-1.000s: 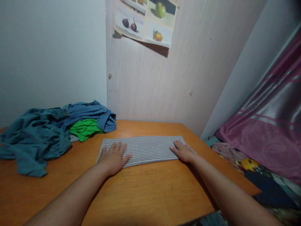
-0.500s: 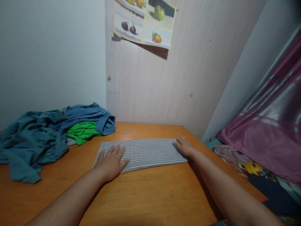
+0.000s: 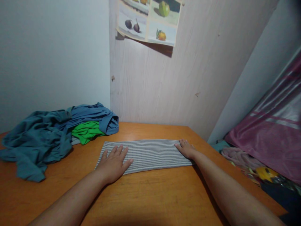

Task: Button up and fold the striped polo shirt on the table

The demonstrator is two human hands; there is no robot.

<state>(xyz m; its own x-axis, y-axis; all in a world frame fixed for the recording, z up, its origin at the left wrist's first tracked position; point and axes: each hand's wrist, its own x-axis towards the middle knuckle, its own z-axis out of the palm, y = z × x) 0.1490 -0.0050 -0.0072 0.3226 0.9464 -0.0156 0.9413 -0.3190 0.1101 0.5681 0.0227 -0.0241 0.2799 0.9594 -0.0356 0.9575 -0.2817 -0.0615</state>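
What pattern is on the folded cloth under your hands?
Thin grey and white stripes on the folded cloth, seen in the head view.

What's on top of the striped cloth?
The left hand lies flat on the left end of the striped cloth, the right hand on its right end. Cloth under both palms is hidden.

Dim, even light is seen; a shadow is cast below the curling paper fruit poster point(image 3: 149, 22), and edges are bowed by wide-angle distortion.
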